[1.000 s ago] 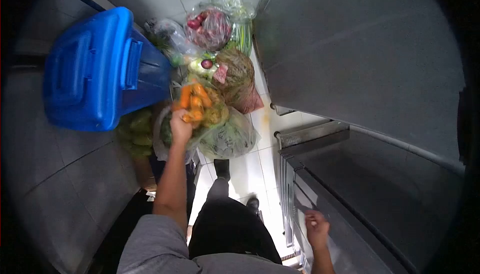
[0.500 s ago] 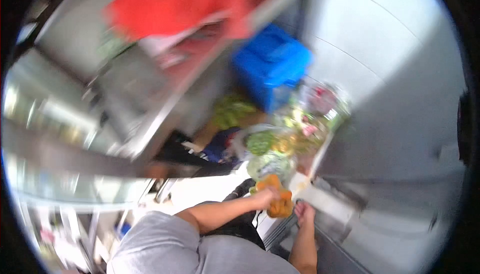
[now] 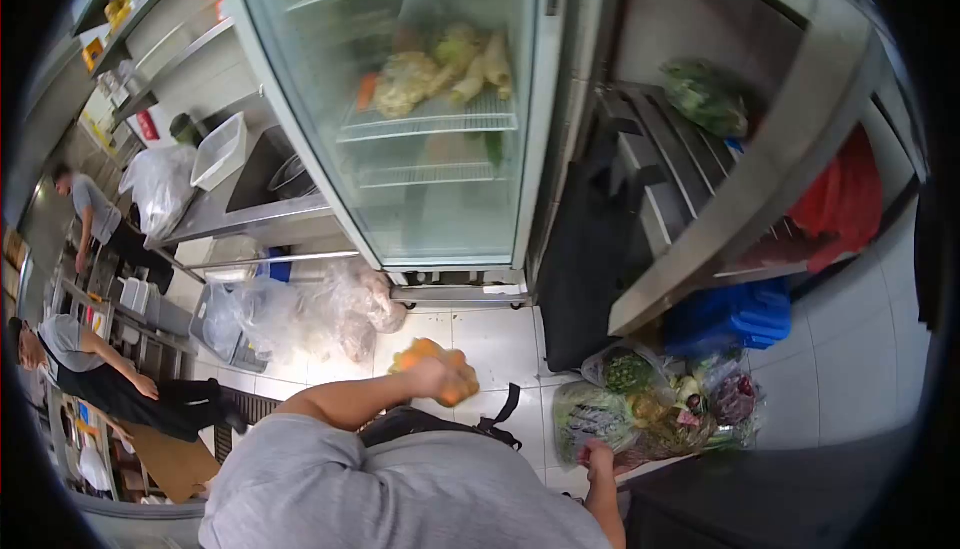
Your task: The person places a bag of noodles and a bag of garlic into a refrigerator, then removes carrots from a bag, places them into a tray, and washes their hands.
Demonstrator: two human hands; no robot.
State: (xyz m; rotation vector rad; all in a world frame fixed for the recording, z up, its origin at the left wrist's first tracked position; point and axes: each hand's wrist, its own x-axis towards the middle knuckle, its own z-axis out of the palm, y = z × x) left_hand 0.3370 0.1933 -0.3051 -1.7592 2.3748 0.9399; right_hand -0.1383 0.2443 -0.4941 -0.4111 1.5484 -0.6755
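Note:
My left hand (image 3: 428,377) is closed around a bundle of round orange produce (image 3: 458,381), held over the tiled floor in front of the fridge; motion blurs its outline. Lower right, my right hand (image 3: 597,457) has its fingers curled, and what they hold, if anything, cannot be made out. It is beside a clear bag of leafy greens (image 3: 590,419) on the floor. Close by lie a bag with a dark green vegetable (image 3: 627,371) and a bag of purple produce (image 3: 735,396).
A glass-door fridge (image 3: 430,209) stands ahead, with cauliflower and white roots inside. Right of it are a metal-framed table (image 3: 740,169) and a blue bin (image 3: 735,317). Clear plastic bags (image 3: 340,309) lie left on the floor. Two people (image 3: 110,369) are at far left.
My view has swung left from the wall and floor bags to the fridge. My left hand has carried the orange produce away from the vegetable bags. My right hand stays low at the right.

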